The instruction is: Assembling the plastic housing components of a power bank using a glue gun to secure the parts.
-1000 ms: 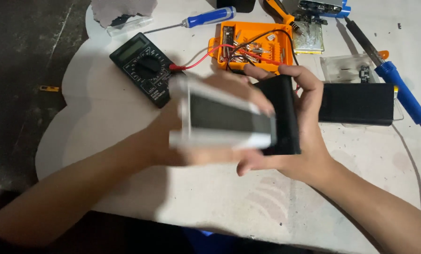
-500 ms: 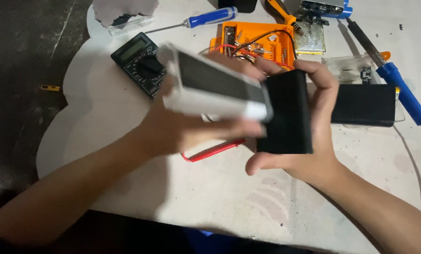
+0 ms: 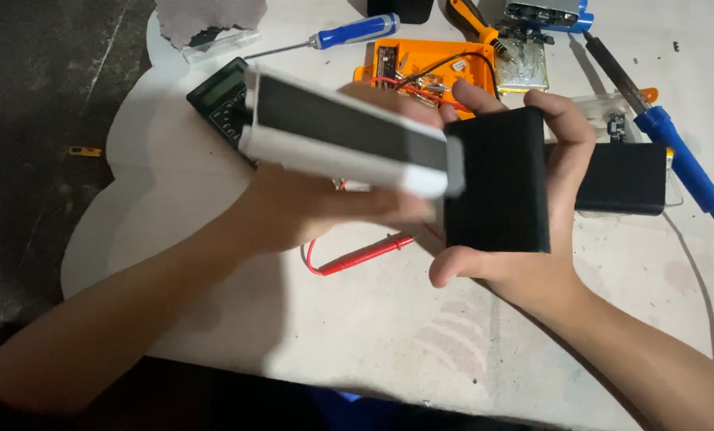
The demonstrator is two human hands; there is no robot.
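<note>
Left hand (image 3: 309, 207): fingers curled up from beneath, closed on a long white casing (image 3: 349, 132) with a dark inner face, held tilted, its far end lower and to the right. Right hand (image 3: 525, 247): fingers (image 3: 569, 128) wrapped over the top edge of a black rectangular block (image 3: 497, 179), thumb under its lower edge, grip closed. The casing's right end touches or overlaps the block's left edge (cannot tell which). Both pieces are held above the white desk (image 3: 373, 319), between the two hands, clear of the surface.

Below the hands, a red probe lead (image 3: 365, 254) lies on the desk. Behind the casing, a dark multimeter (image 3: 221, 100), partly hidden. Further back: a blue-handled screwdriver (image 3: 349, 33), an orange tray (image 3: 421, 64) with wiring, a second black box (image 3: 620, 177) just right of the right hand, and a blue-handled soldering iron (image 3: 676, 152) at the right edge. No readable labels at this distance.
</note>
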